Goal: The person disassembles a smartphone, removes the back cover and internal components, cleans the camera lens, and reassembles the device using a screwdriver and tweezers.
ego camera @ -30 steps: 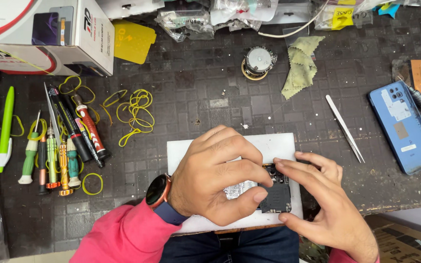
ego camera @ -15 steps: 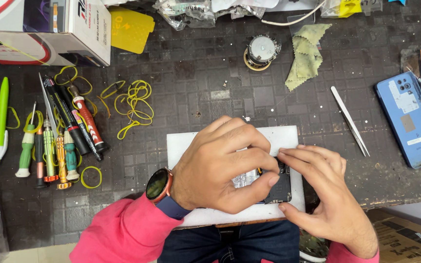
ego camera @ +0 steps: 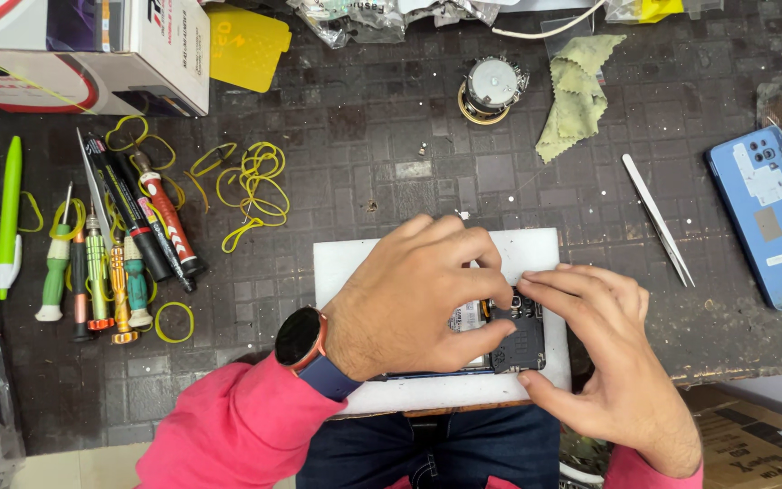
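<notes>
Both hands, left hand (ego camera: 414, 294) and right hand (ego camera: 604, 349), have fingers pinching the opened phone (ego camera: 518, 340) lying on the white pad (ego camera: 445, 394).

Pinching opened phone (ego camera: 510, 337) on white board (ego camera: 536, 252) with left hand (ego camera: 414, 294) and right hand (ego camera: 604, 358); screwdrivers (ego camera: 92, 276) lying left, tweezers (ego camera: 658, 220) and blue cover (ego camera: 771, 213) lying right.

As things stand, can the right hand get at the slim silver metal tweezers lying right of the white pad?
Probably yes. The slim silver metal tweezers lie bare on the dark mat, nothing on them, just up-right of the right hand. But that hand's fingertips pinch the opened phone, so it must let go first.
</notes>
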